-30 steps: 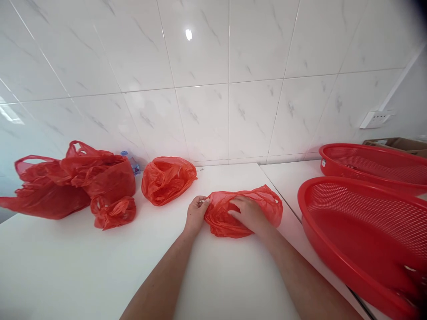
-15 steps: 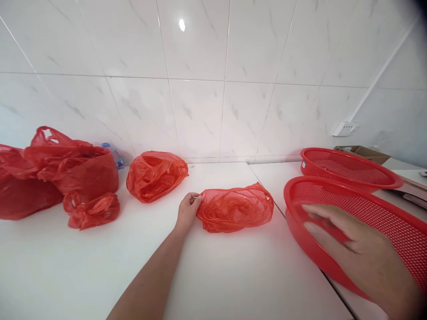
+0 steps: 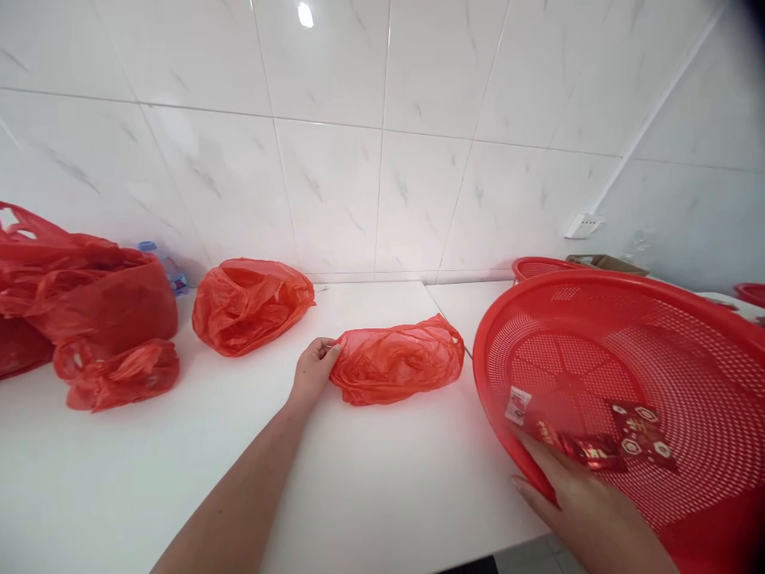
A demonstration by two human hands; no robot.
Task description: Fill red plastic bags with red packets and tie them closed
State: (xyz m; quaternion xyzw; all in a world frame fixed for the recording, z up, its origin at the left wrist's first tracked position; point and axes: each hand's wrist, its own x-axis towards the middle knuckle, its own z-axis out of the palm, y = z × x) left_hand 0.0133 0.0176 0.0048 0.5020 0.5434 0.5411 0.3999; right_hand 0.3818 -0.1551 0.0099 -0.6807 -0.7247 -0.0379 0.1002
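My left hand (image 3: 315, 363) pinches the left edge of a thin red plastic bag (image 3: 398, 363) that lies on the white table (image 3: 382, 470). On the right, my right hand (image 3: 574, 486) grips the near rim of a large red mesh basket (image 3: 574, 327), thumb outside and fingers inside. The basket is tilted, its opening turned toward me. Low on its inner side lie a small white and red packet (image 3: 517, 405), a shiny red wrapped packet (image 3: 591, 451) and a dark red patterned packet (image 3: 642, 434).
Another open red bag (image 3: 251, 303) rests behind, toward the left. Several filled red bags (image 3: 107, 295) stand at far left, with a bottle (image 3: 170, 271) behind them. A second red basket (image 3: 535, 268) and a cardboard box (image 3: 606, 263) sit by the tiled wall (image 3: 335, 199).
My right hand has taken hold of the near basket's rim and tilted it, bringing the packets inside into sight. The left hand keeps its pinch on the bag. The view has shifted right.
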